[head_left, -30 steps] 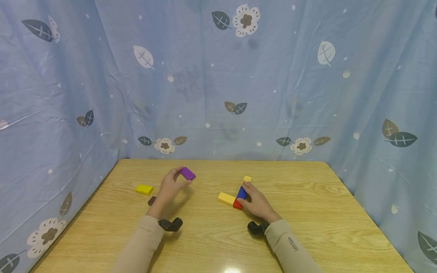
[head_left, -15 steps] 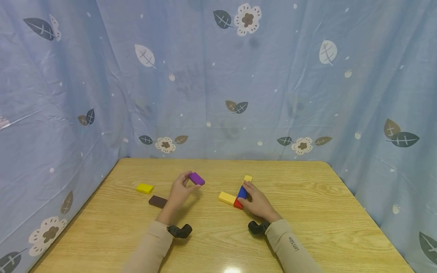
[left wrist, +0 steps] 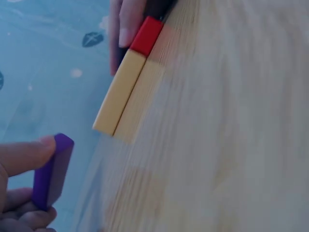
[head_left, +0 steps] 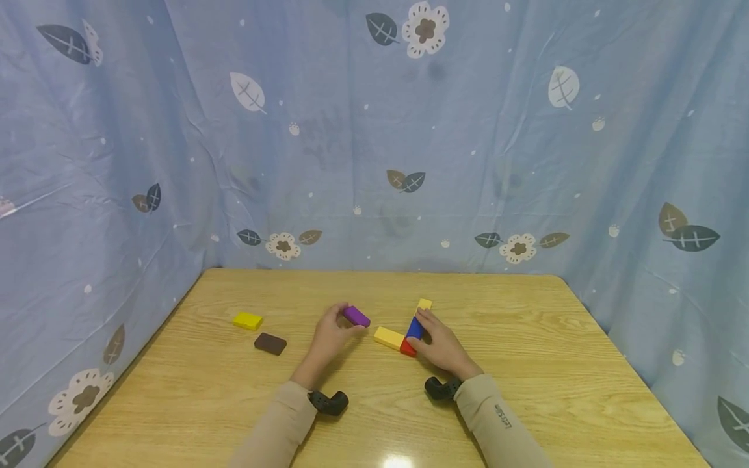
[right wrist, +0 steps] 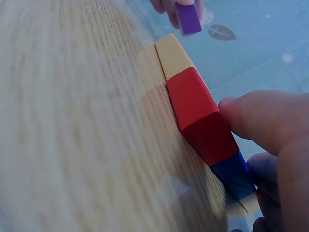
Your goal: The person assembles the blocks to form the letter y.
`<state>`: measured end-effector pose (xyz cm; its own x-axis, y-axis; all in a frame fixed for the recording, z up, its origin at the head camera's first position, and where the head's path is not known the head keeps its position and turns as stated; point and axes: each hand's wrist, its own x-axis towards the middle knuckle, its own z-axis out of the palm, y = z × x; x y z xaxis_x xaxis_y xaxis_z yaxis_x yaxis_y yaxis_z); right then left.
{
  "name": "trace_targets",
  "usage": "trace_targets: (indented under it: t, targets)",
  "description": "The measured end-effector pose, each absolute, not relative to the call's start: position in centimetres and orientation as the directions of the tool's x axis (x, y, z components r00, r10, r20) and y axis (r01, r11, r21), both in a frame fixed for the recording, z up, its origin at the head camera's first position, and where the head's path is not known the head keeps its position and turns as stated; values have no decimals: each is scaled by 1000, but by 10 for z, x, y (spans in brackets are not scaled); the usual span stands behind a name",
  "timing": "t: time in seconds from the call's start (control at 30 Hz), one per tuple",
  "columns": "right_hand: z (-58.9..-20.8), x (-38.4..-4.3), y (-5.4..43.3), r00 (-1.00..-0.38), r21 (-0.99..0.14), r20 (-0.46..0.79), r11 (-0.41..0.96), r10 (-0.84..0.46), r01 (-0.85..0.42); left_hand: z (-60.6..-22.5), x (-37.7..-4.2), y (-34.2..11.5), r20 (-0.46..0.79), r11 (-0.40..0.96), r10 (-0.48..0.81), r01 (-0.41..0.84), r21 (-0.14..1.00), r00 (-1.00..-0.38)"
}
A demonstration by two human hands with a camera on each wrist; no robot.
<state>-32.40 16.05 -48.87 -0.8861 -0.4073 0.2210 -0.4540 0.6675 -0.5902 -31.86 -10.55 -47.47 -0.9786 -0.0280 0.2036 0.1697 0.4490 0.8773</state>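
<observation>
My left hand point(head_left: 332, 335) pinches a purple block point(head_left: 356, 316) between thumb and fingers, above the table, just left of a pale yellow block point(head_left: 389, 338). That pale block meets a red block point(head_left: 407, 348) at a corner. From the red one a blue block point(head_left: 415, 329) runs away from me, with another yellow block point(head_left: 424, 305) at its far end. My right hand point(head_left: 443, 347) holds this row, the thumb point(right wrist: 239, 113) at the red block and bent fingers by the blue one. Part of the row is hidden under the hand.
A bright yellow block point(head_left: 248, 321) and a dark brown block point(head_left: 270, 344) lie apart on the left of the wooden table point(head_left: 562, 383). A blue patterned curtain point(head_left: 351, 136) hangs behind the table and along its sides.
My left hand has carried the purple block to the right and nearer to me, towards the joined blocks. The brown block is now fully uncovered. My right hand has stayed in place.
</observation>
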Motion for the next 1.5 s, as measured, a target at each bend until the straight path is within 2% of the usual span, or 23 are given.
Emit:
trace_targets:
  t: [0.73, 1.5]
  targets:
    - [-486, -325, 160, -883, -590, 225, 664, -412, -460, -483, -317, -80, 231, 518, -61, 167, 839, -971]
    - [-486, -323, 160, -885, -595, 230, 662, -404, -456, -485, -313, -78, 259, 627, -5, 198, 753, -966]
